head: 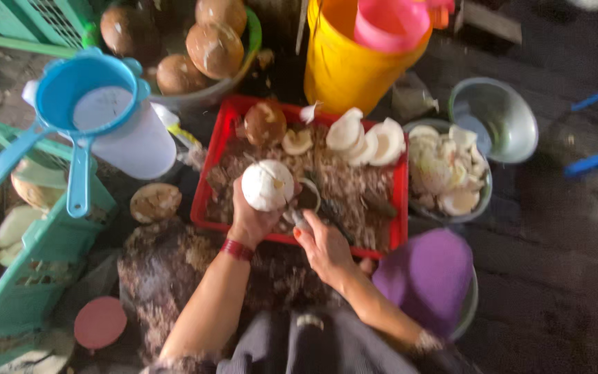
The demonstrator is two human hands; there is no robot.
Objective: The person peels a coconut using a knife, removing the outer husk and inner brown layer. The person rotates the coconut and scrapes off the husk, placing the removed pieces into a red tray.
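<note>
We are looking down at a round, peeled white coconut point(267, 185), which is being held up over the near left part of a red rectangular plastic tray point(210, 181). The left hand point(252, 220) is cupping it from below, fingers wrapped around its underside, with a dark red band at the wrist. Just beside it, the right hand point(324, 246) is closing around a small tool with a pale handle point(301, 220), its tip hidden in blur near the coconut's lower right. The tray is holding brown husk shavings point(344, 187), one brown unpeeled coconut point(265, 123) at the far edge, and a row of white coconut shell pieces point(367, 140). To the right of the tray, a grey metal bowl point(482, 197) is holding more white pieces, and an empty metal bowl point(503, 114) is sitting beyond it. Behind the tray a yellow plastic bucket point(340, 69) is standing, with a basin of brown coconuts point(202, 48) to its left. On the left, a blue plastic strainer point(77, 104) is resting on a white jug point(136, 142). A purple rounded cloth shape point(427, 277) is sitting near the right forearm.
</note>
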